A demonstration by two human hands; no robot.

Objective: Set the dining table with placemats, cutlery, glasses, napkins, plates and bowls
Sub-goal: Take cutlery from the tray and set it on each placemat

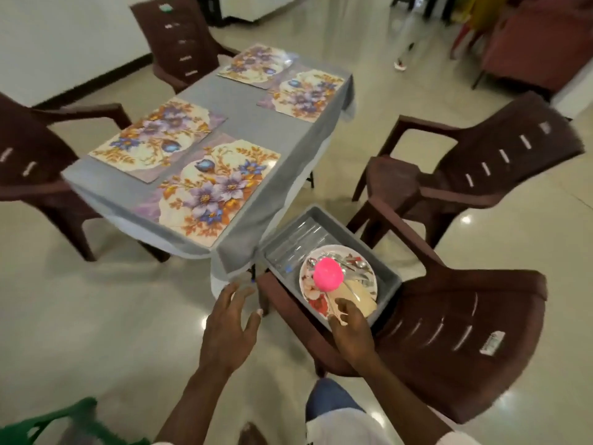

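While the left hand (229, 329) hovers with fingers spread and loose, holding nothing, above the shiny cream floor (112, 300) near the table's closest corner, the right hand (351, 322) reaches into a grey bin (378, 239) that sits on the seat of a brown plastic chair (449, 316). Its fingertips lie at the near edge of a flowered plate (316, 298), but motion blur hides whether they grip anything. On the plate sit a pink bowl (328, 273), a jumble of cutlery (353, 264) and what look like cream napkins (359, 295); clear glasses (295, 242) lie in the bin's far half. The table (244, 123) stands just beside the bin, draped in a grey cloth, and bears four flowered placemats (218, 187) — two at the near end, two at the far end, each pair side by side. Three more brown chairs ring it: one on the right (481, 168), one on the left (29, 165) and one at the far end (179, 36) against a white wall. Part of a green chair (57, 422) shows at the lower left — only its edge.
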